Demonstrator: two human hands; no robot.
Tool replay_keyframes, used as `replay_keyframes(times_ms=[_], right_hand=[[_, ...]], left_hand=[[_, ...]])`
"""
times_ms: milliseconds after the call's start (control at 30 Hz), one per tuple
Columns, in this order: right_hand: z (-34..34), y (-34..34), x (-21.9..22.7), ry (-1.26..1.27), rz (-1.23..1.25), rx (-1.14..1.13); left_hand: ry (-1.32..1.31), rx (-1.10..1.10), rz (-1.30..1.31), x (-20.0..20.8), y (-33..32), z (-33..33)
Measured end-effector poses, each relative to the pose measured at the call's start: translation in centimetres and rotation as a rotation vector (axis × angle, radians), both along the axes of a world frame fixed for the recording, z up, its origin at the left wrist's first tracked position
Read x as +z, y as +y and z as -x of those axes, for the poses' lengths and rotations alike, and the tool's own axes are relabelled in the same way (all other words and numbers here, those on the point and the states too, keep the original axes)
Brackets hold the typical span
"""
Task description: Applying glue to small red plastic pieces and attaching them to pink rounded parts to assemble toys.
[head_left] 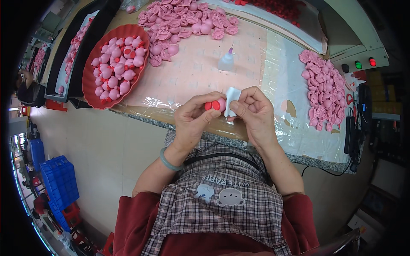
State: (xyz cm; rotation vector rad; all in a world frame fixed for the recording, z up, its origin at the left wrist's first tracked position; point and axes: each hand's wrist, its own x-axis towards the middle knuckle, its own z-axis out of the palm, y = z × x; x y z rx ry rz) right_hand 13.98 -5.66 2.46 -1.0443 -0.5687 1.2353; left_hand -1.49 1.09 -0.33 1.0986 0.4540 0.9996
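Observation:
Just beyond the table's near edge, my left hand (189, 120) pinches a small pink figure with red parts (216, 105) between thumb and fingers. Its red rounded pieces face left. Against the figure's right side, my right hand (259, 114) grips a folded white piece (232, 96); whether it is paper, cloth or thin foam I cannot tell. My fingers hide part of both things. Past my hands stands a clear squeeze bottle with a purple needle tip (226, 62), upright on the table.
A red scalloped bowl (88, 81) of pink and red figures stands at the left, beside a black tray (52, 81). Pink ruffled pieces (179, 19) lie piled at the back, more pink pieces (322, 91) at the right. A machine with green and red buttons (365, 63) borders the far right.

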Motion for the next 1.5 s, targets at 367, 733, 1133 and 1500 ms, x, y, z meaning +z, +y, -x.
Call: replay_keyframes(times_ms=[367,733,1133,1500], right_hand=[[-1.1,-0.5,-0.6,-0.883,-0.051,-0.141],[0.1,-1.0,2.5,-1.085,-0.193,-0.149],[0.0,-0.9,2.1,-1.172,-0.227,-0.19],[-0.2,-0.9,1.2,-1.233,-0.283,-0.213]], left_hand=[[-0.18,-0.189,0.339,-0.1,0.5,0.1],[-0.053,-0.151,0.243,0.2,0.3,0.0],[-0.098,-0.165,0.175,0.4,0.2,-0.3],[-0.013,-0.136,0.031,-0.4,-0.4,-0.5]])
